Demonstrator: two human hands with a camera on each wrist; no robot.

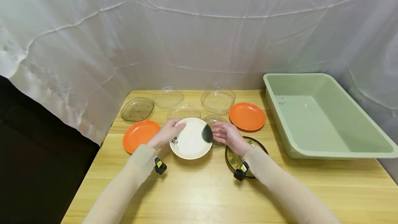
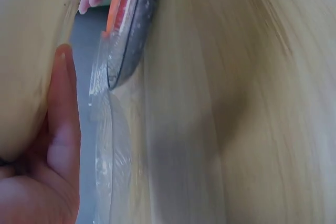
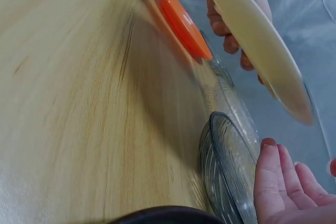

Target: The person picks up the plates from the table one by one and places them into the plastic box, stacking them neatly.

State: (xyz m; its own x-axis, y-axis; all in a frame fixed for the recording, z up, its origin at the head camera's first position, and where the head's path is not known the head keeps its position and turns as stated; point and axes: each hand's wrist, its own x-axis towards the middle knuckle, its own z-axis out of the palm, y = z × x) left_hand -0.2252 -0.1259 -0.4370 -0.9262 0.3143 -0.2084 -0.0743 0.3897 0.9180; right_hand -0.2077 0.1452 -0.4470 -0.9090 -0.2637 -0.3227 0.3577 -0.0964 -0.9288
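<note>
A white plate (image 1: 190, 142) with a dark patch and a small dark floral print is held above the table, tilted. My left hand (image 1: 168, 132) grips its left edge, thumb on top and fingers underneath. In the right wrist view those fingers curl beneath the plate (image 3: 257, 35). My right hand (image 1: 229, 137) is beside the dark patch, its fingers extended and apart from the rim in the right wrist view. Below that hand lie a clear ribbed glass dish (image 3: 226, 166) and a dark-rimmed patterned plate (image 1: 231, 156).
Orange plates lie at left (image 1: 140, 134) and right (image 1: 247, 116). A brownish glass plate (image 1: 138, 109) and clear dishes (image 1: 218, 99) stand along the back. A large green basin (image 1: 280, 123) occupies the right side of the wooden table (image 1: 199, 189).
</note>
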